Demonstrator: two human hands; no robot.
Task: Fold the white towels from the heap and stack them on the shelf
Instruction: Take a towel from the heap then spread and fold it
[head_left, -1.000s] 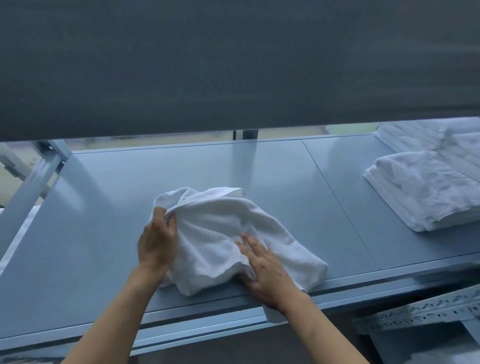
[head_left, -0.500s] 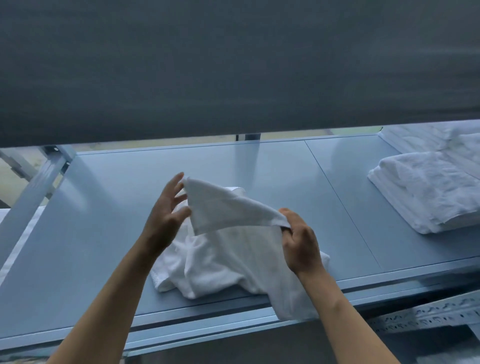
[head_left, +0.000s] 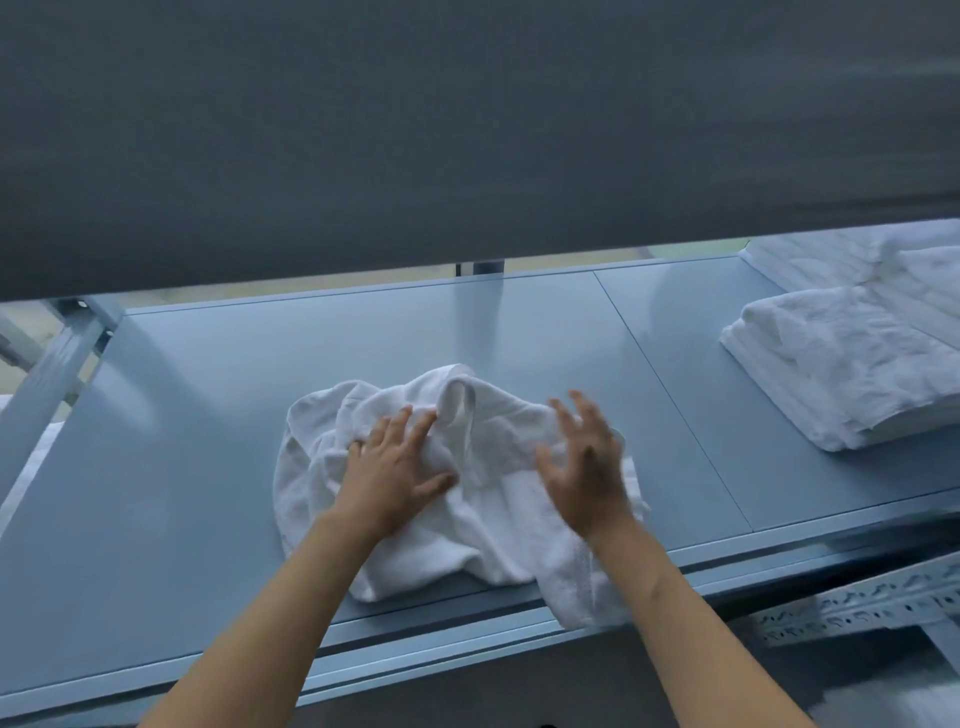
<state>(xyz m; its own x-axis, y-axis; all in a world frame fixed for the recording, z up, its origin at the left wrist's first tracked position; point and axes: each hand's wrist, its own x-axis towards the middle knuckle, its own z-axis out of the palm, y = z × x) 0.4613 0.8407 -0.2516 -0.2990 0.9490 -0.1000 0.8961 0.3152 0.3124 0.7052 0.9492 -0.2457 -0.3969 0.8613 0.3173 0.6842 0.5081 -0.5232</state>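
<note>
A crumpled white towel (head_left: 498, 525) lies on the grey-blue shelf (head_left: 208, 467), near its front edge, with one corner hanging over the edge. My left hand (head_left: 395, 470) rests flat on the towel's left part, fingers spread. My right hand (head_left: 587, 462) hovers over the towel's right part with fingers apart and curled; it is blurred and holds nothing. A stack of folded white towels (head_left: 852, 364) sits on the shelf at the right.
A dark upper shelf (head_left: 467, 130) overhangs the top of the view. More white towels (head_left: 852, 260) lie at the far right back. A perforated metal rail (head_left: 857, 603) runs below the shelf at the lower right. A slanted frame post (head_left: 47, 384) stands at left.
Half a second ago both hands held a towel edge up in the air. The towel now lies dropped on the shelf, and both hands are open over it.
</note>
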